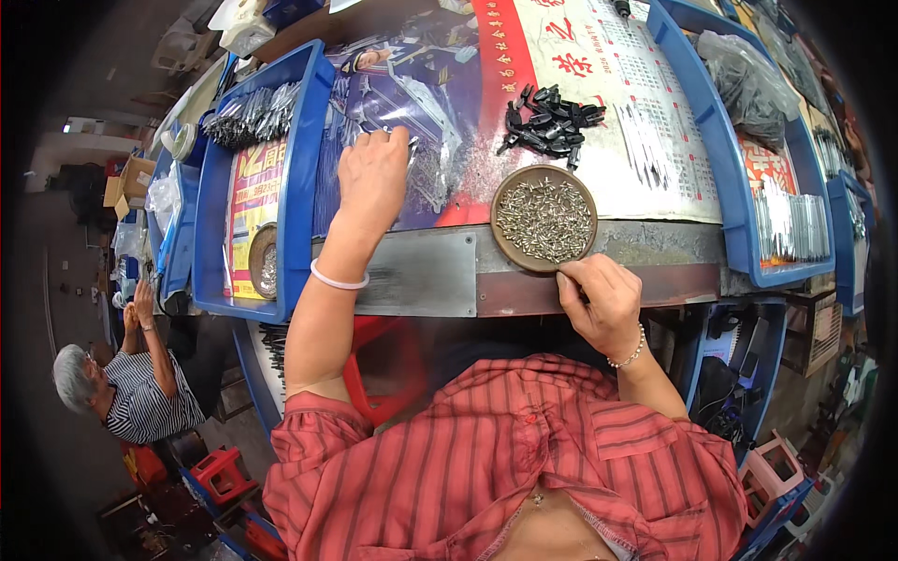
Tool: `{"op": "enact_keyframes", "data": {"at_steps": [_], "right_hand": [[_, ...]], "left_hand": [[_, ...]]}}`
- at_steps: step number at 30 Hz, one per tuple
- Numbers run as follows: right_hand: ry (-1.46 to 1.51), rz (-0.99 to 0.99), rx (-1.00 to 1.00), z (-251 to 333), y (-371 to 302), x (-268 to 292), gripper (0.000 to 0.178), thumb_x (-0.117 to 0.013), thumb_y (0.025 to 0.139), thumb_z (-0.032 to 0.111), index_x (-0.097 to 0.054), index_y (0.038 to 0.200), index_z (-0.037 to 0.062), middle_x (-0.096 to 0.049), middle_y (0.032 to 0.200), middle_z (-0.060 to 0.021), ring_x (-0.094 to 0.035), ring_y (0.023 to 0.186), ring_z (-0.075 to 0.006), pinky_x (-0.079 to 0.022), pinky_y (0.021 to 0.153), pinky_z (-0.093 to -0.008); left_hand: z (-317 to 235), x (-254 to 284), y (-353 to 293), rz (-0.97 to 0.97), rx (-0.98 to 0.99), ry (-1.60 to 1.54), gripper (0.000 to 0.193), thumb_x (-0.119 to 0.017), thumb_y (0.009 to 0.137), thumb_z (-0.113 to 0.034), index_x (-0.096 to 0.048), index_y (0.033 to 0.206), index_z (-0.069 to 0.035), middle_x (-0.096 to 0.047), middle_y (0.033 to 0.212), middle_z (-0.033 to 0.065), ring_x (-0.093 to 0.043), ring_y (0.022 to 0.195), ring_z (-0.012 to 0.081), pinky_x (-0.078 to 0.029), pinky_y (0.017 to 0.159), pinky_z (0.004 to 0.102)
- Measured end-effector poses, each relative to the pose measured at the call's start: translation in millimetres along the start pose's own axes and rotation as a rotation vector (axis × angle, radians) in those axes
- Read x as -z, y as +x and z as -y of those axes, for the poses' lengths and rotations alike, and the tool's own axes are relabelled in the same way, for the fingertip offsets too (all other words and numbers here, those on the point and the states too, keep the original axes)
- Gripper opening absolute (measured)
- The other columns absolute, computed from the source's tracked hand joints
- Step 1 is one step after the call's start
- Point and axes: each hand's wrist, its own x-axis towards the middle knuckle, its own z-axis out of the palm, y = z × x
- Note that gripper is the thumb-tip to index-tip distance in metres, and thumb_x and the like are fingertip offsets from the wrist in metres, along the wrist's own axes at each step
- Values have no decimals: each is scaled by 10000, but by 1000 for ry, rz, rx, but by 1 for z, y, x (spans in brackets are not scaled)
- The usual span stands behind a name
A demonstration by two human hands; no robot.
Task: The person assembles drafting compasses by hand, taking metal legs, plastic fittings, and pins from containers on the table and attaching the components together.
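Observation:
Just past the table's near edge, a round brown bowl (526, 264) holds a heap of small silvery metal pins (545, 220). At the bowl's front right rim my right hand (603, 301) is closed in a pinch, and whatever sits between its fingertips is too small to name. My left hand (372, 176) reaches out over the purple poster with its fingers curled down. Thin shiny pieces show around its fingertips, but its grip is hidden. Beyond the bowl lies a pile of black plastic pieces (552, 124). Slim silvery strips (645, 150) lie on the calendar sheet to the right.
A blue tray (313, 122) with bundled metal parts and a small dish stands at left. On the right, another blue tray (739, 238) holds a grey plastic bag (748, 79) and upright silvery strips (790, 226). Farther left sits another person (140, 393), hands raised.

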Motion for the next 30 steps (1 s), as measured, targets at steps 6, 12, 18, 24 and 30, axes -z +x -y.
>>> {"op": "enact_keyframes", "data": {"at_steps": [6,12,18,24,30], "right_hand": [[353,145,25,43,25,42,132,-642,684,-28,-610,804,18,-564,659,-75,-553,549,-225,-443,487,-317],[780,215,573,92,54,70,261,-609,645,121,-672,842,-38,-568,708,-50,-509,514,-104,-371,425,-208],[874,-18,518,140,72,68,169,-655,664,88,-629,749,-56,-588,644,-108,-522,475,-136,-334,387,-221],[976,477,341,145,62,61,175,-563,773,154,-636,786,-4,-533,634,-33,-477,475,-93,-361,411,-193],[555,376,424,129,67,52,117,-593,747,148,-610,813,52,-504,654,-20,-507,526,-115,-401,417,-231]], "left_hand": [[7,10,-6,-136,32,-64,184,-540,735,-3,-560,914,-39,-607,804,128,-592,794,292,-460,681,391],[-4,60,-55,-252,149,-454,294,-526,774,43,-561,1065,28,-568,805,123,-579,738,248,-468,672,340],[-49,67,-118,-93,422,-1316,249,-476,883,60,-536,1125,59,-546,829,21,-562,749,87,-458,656,201],[-76,72,-156,-1,574,-1629,311,-485,887,15,-501,1193,63,-560,867,39,-554,726,83,-401,634,176],[-89,67,-162,44,457,-1795,305,-450,866,99,-503,1166,82,-509,1032,95,-529,772,114,-440,708,230]]}}
